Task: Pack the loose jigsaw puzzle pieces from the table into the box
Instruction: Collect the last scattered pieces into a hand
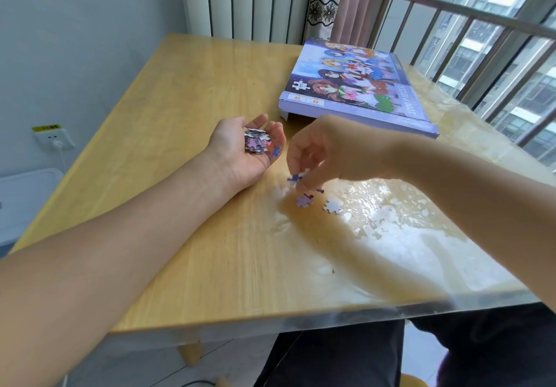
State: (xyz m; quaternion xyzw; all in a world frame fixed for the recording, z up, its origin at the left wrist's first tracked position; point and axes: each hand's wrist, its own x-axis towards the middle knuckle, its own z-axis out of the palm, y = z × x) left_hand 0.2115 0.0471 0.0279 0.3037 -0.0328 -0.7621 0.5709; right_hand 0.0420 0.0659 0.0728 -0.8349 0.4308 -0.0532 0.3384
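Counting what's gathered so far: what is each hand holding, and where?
Left hand cups a pile of puzzle pieces in its palm; right hand pinches one piece by its edge.

You sit in a home, a high-rise flat. A light wooden table (186,158) under a clear cover stands by a barred window (481,43) at far right, with apartment blocks (517,91) outside. A white radiator (249,1) and a pink curtain (352,1) stand at the far wall; a wall socket (54,138) is at left.
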